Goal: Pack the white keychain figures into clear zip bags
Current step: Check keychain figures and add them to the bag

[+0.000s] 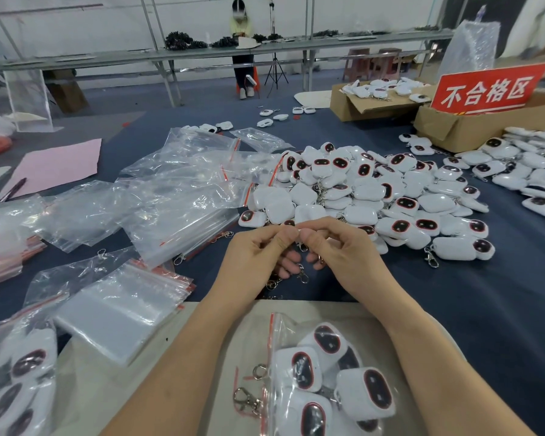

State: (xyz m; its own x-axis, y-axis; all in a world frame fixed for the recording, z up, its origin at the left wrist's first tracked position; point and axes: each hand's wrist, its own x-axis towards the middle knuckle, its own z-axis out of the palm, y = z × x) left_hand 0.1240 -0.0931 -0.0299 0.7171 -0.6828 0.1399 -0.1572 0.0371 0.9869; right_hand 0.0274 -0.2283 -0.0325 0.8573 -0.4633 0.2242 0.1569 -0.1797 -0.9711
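Plainly, the head view has both hands raised just above the dark blue worktop [501, 294], at the near edge of the big pile of white keychain figures [375, 196]. The left hand [258, 251] and the right hand [343, 251] meet thumb tip to thumb tip, fingers curled inward and closed on a small bunch of metal clasps [302, 273] that dangles beneath the palms. Whether a figure hangs from that bunch cannot be told; the fingers cover it.

Between the 2 forearms, on a beige board [183, 357], lies a filled zip bag [324, 382] with several white figures inside, its red zip strip at the left and 2 clasps sticking out of the mouth. Another filled bag [19, 372] sits at the lower left corner. Just beside it rests a flat stack of empty clear zip bags [120, 309], and farther left and up the worktop loose crumpled zip bags [177, 190] spread out, reaching the pile's left edge.

A pink sheet [54, 166] with a pen [13, 190] at its near corner lies at far left. At the right rear stand 2 cardboard boxes [375, 105], 1 holding more white figures, with a red sign [485, 89] propped at the other. Farther back a person [243, 42] sits at a long bench, a tripod [276, 67] just beside.
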